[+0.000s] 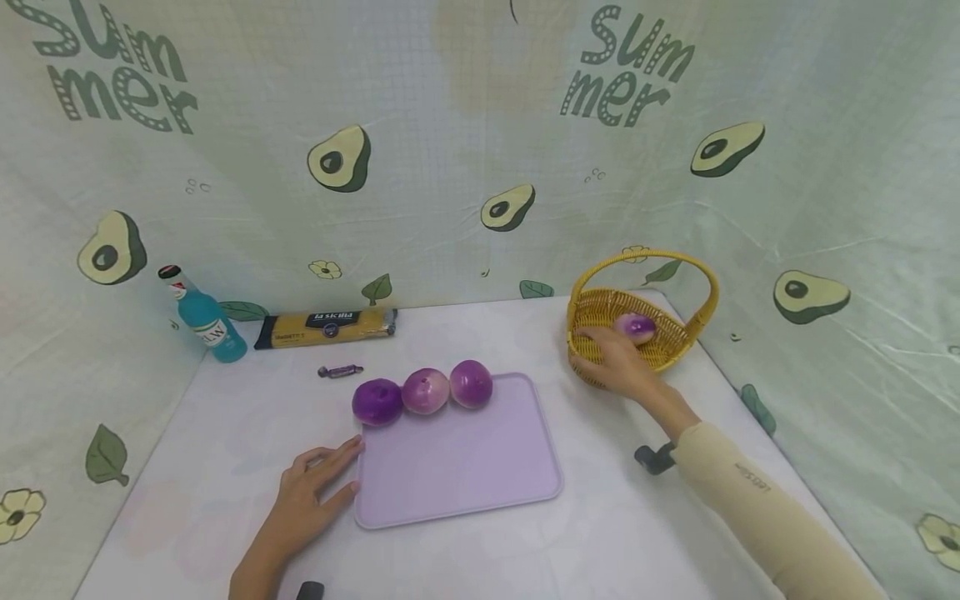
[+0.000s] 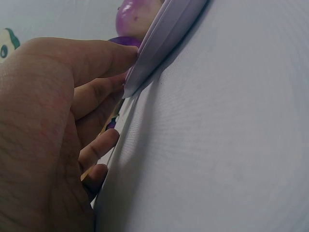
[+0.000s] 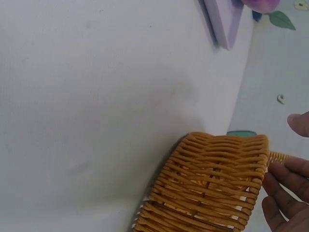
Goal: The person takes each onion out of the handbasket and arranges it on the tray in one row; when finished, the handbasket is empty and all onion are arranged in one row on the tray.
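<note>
A lilac tray (image 1: 465,467) lies on the white table, with three round purple-and-white vegetables, perhaps onions (image 1: 426,392), lined up along its far left edge. At the tray's left side my left hand (image 1: 307,496) touches the rim with loosely extended fingers; the left wrist view shows fingertips (image 2: 128,55) against the tray edge. My right hand (image 1: 617,362) reaches over the near rim of a yellow wicker basket (image 1: 600,312), its thumb apart from the fingers (image 3: 285,188). Inside the basket, just beyond that hand, sits another purple-and-white vegetable (image 1: 636,327). I see nothing in the right hand's grasp.
A blue bottle (image 1: 212,321) stands at the back left, beside a spaghetti packet (image 1: 326,328). Between the packet and the tray lies a small purple-wrapped candy (image 1: 341,372). The basket's tall handle (image 1: 647,255) arches above its opening. A printed cloth (image 1: 427,250) hangs behind the table.
</note>
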`<state>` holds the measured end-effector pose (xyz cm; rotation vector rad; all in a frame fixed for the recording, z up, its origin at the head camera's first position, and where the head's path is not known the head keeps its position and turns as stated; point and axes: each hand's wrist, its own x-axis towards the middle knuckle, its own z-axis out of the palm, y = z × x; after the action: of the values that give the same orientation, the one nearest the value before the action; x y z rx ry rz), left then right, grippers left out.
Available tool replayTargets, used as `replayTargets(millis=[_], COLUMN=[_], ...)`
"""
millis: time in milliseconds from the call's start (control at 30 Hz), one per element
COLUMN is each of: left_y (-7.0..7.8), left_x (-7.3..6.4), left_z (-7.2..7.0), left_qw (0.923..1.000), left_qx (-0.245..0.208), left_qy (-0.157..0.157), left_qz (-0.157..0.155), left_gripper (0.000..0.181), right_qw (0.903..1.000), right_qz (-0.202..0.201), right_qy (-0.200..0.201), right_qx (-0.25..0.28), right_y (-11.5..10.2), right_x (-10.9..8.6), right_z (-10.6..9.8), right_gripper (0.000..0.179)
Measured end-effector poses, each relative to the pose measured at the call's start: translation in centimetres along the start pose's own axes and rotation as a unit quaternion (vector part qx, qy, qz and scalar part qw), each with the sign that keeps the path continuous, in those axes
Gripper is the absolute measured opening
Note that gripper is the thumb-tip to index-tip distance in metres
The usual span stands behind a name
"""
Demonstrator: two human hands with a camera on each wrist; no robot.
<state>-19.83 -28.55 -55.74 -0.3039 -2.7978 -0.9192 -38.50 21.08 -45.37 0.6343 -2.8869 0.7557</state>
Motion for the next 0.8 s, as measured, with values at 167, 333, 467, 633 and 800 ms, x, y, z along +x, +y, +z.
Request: replayTargets(millis=[167, 333, 467, 633, 800], left_y=[0.0, 0.0, 0.0, 0.0, -0.1], left_x=[0.0, 0.0, 0.0, 0.1, 0.1], left_z=[0.0, 0.1, 0.1, 0.1, 0.2], left_qw=[1.0, 1.0, 1.0, 1.0, 1.0], left_qx=[0.002, 0.004, 0.007, 0.005, 0.003], left_qy=[0.001, 0.004, 0.004, 0.001, 0.001], left_qz=[0.0, 0.005, 0.005, -0.001, -0.001], left_gripper=[0.055, 0.055, 0.055, 0.055, 0.055], right_qw=[0.9999, 0.9995, 0.9992, 0.9989, 0.9983], right_qz=[0.011, 0.023, 0.029, 0.037, 0.043], right_qy=[-0.008, -0.016, -0.017, -0.019, -0.017], right_qx=[-0.006, -0.016, -0.021, -0.022, -0.034], right_y=[0.7, 1.4, 1.7, 2.3, 3.1], right_x=[0.0, 0.0, 0.0, -0.1, 0.1], right_z=[-0.2, -0.5, -0.7, -0.9, -1.0], right_gripper=[0.059, 0.061, 0.062, 0.064, 0.064])
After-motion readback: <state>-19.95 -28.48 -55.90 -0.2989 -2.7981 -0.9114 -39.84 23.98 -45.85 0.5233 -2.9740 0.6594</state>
